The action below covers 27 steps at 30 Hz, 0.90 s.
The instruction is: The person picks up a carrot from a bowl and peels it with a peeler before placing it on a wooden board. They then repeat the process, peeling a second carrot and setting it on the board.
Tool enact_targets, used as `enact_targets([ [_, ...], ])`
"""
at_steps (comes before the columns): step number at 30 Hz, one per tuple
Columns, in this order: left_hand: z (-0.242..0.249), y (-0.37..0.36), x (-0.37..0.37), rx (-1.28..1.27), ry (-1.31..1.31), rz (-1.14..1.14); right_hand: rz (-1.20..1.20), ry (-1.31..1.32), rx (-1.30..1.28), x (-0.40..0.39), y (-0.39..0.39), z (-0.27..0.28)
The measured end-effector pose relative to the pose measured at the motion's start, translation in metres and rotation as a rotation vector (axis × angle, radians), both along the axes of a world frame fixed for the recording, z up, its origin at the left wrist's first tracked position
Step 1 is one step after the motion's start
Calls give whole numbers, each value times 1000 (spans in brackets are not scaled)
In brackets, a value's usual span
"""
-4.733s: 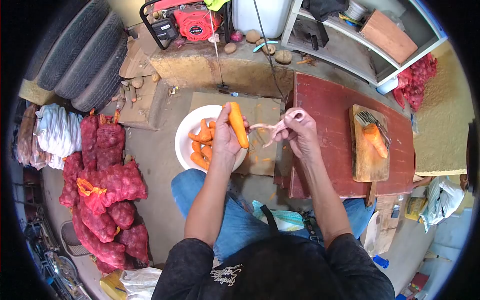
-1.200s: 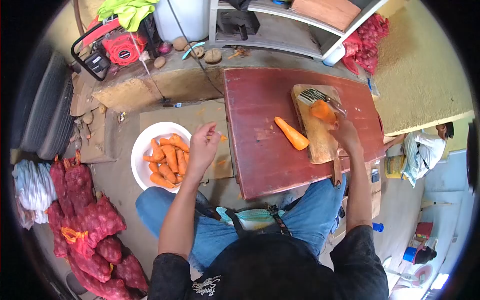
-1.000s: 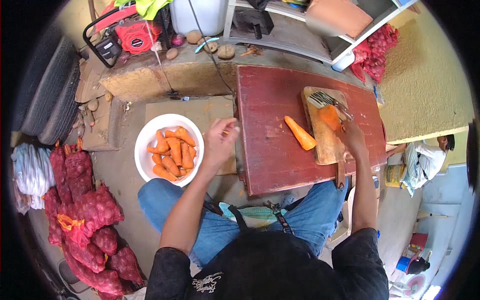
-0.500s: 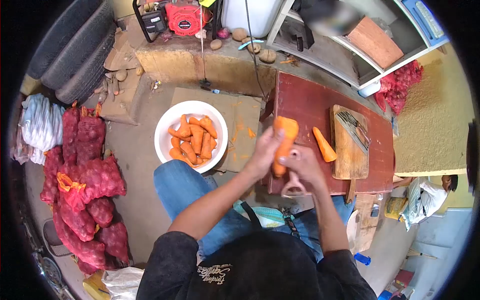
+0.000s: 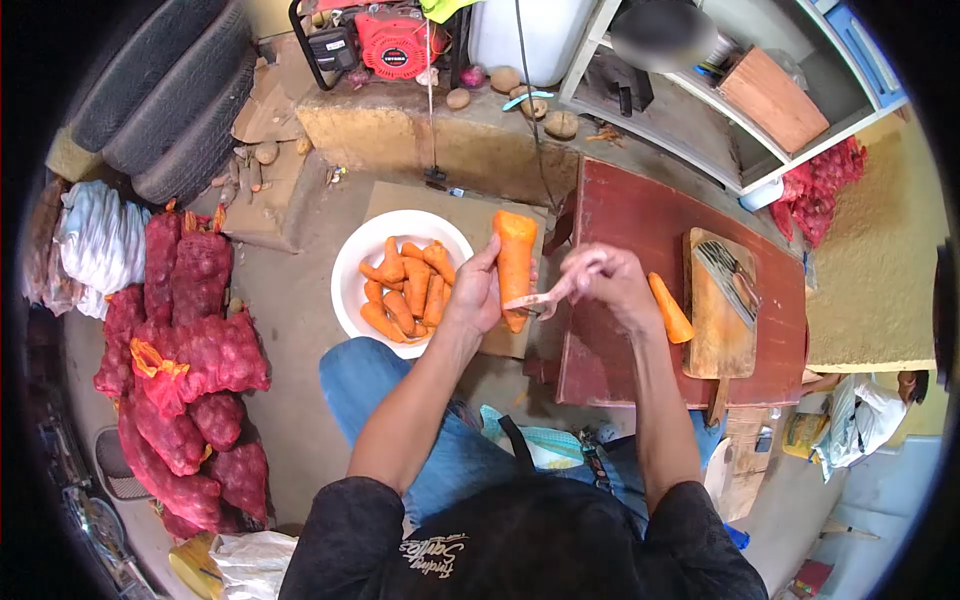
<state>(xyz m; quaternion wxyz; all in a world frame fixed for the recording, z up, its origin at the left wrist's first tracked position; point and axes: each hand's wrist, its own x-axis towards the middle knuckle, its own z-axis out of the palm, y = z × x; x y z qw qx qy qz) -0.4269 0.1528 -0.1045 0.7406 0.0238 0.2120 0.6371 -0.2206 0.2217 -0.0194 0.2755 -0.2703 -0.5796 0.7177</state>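
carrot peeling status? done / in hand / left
Done: one carrot lies on the red table. In hand: left hand holds a carrot upright, right hand holds the peeler against it. Left: the pile in the white bowl.

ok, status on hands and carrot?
Left hand grips carrot upright. Right hand holds peeler against its lower end. Nothing in the way.

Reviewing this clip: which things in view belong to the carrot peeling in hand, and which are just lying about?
In use:
left hand gripping the large orange carrot
right hand holding the pale-handled peeler
white round bowl of carrots
single orange carrot on the dark red table
wooden cutting board

Lying about:
red mesh sacks
black tyres
red generator
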Motion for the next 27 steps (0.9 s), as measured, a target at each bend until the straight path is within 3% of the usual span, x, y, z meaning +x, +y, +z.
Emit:
enact_targets([
  [3, 15, 2, 4, -136, -8, 49, -10, 24, -3, -20, 26, -6],
  [5, -4, 0, -1, -33, -33, -31, 21, 35, -49, -29, 39, -9],
  [10, -9, -3, -4, 8, 59, -123, -225, 45, 95, -33, 91, 0],
  [15, 3, 2, 8, -128, 38, -2, 72, -13, -89, -41, 45, 16],
  [17, 0, 1, 5, -72, 46, -41, 36, -25, -87, -43, 50, -18],
  [19, -7, -1, 1, -29, 54, -74, -98, 143, -100, -38, 73, -29],
  [23, -16, -6, -3, -49, 55, -99, -248, 220, -64, -38, 85, -17],
  [27, -14, -7, -4, -73, 69, -102, -21, 79, -165, -47, 57, -21],
])
